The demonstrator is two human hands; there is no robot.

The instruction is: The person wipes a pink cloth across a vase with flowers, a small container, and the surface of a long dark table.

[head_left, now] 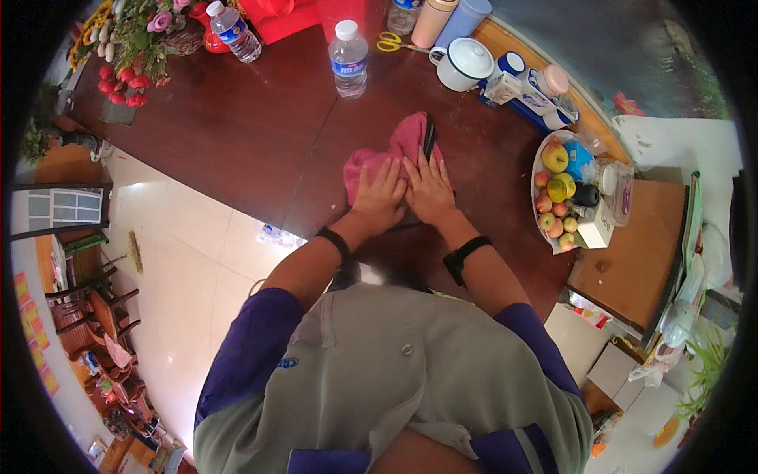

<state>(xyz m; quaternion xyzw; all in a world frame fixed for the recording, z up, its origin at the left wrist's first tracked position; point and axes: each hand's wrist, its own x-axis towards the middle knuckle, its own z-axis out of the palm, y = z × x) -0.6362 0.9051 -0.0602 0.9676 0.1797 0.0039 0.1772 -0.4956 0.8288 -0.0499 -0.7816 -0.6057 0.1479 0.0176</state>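
A crumpled pink cloth (407, 136) lies on the dark red-brown table (237, 134). My left hand (380, 195) rests on the cloth's near left part, fingers stretched out and pointing away from me. Right beside it, my right hand (429, 189) lies flat over the cloth's right part, its fingers extended too. A narrow black object (429, 141) shows at the cloth's right edge by my right fingertips; the rest of it is hidden, so its kind is unclear. Both wrists carry black bands.
Beyond the cloth stands a water bottle (348, 63); another bottle (235, 33) is by the flowers (134, 47). Along the far right edge are yellow-handled scissors (389, 43), a white enamel mug (466, 63) and a fruit tray (538, 150). A brown cabinet (624, 261) adjoins at right.
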